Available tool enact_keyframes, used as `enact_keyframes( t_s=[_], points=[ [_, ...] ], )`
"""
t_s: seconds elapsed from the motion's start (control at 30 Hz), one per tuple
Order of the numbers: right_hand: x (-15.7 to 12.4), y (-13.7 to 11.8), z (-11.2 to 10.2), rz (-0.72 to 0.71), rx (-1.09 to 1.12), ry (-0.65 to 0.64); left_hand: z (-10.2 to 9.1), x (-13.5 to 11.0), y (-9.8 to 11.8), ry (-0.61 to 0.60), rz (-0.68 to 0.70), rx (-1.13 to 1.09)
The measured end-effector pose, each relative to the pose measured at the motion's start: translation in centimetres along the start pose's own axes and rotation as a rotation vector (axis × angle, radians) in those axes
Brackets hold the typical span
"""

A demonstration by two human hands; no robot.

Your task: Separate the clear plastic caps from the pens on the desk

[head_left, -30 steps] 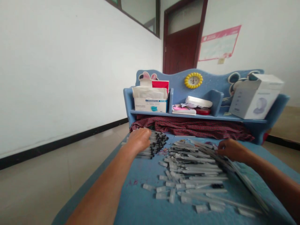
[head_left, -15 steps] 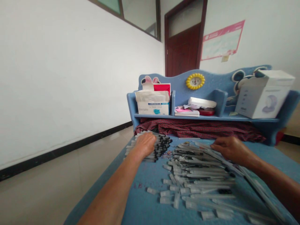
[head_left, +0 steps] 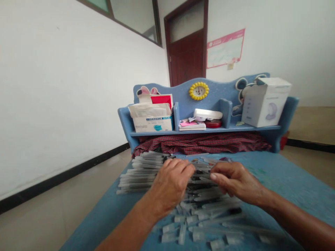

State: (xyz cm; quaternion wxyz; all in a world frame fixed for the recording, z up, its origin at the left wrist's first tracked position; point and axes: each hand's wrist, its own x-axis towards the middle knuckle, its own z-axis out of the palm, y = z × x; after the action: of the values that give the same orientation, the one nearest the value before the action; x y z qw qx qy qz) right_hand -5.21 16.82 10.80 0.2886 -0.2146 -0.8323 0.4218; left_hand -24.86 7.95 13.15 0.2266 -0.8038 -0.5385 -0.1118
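A neat stack of clear pens (head_left: 141, 172) lies at the left of the blue desk (head_left: 282, 188). A loose heap of clear pens (head_left: 209, 202) covers the middle, with several loose caps (head_left: 180, 226) in front. My left hand (head_left: 171, 184) rests knuckles up on the heap, fingers curled onto the pens beside the stack. My right hand (head_left: 234, 181) is just to its right, thumb and fingers pinched together over the heap. What either hand grips is hidden by the fingers.
At the desk's far end a blue shelf (head_left: 204, 130) holds a mask box (head_left: 153, 120), booklets, a red tin and a white carton (head_left: 264, 103). A checked red cloth (head_left: 201, 143) lies beneath it. A white wall runs on the left, a dark door behind.
My left hand came off the stacked pens and moved right onto the loose heap. My right hand moved left to meet it. The camera turned right.
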Motion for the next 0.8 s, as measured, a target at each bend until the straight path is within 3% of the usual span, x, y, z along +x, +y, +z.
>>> enact_keyframes(
  t_s=[0.13, 0.27, 0.4, 0.63, 0.8],
  points=[
    [-0.6, -0.3, 0.8, 0.027, 0.085, -0.022, 1.1, -0.3, 1.7, 0.009, 0.091, -0.092],
    [-0.8, 0.1, 0.8, 0.052, 0.085, -0.005, 1.1, -0.4, 2.0, 0.068, 0.105, -0.141],
    [-0.7, 0.5, 0.6, 0.108, 0.179, -0.090, 0.9, -0.2, 2.1, 0.125, 0.105, -0.187],
    [-0.4, 1.5, -0.4, 0.169, 0.346, -0.077, 1.1, -0.4, 0.9, 0.270, 0.051, -0.241],
    [-0.4, 1.7, -0.9, 0.176, 0.359, -0.108, 1.2, -0.4, 0.4, 0.213, 0.055, -0.234]
  ],
)
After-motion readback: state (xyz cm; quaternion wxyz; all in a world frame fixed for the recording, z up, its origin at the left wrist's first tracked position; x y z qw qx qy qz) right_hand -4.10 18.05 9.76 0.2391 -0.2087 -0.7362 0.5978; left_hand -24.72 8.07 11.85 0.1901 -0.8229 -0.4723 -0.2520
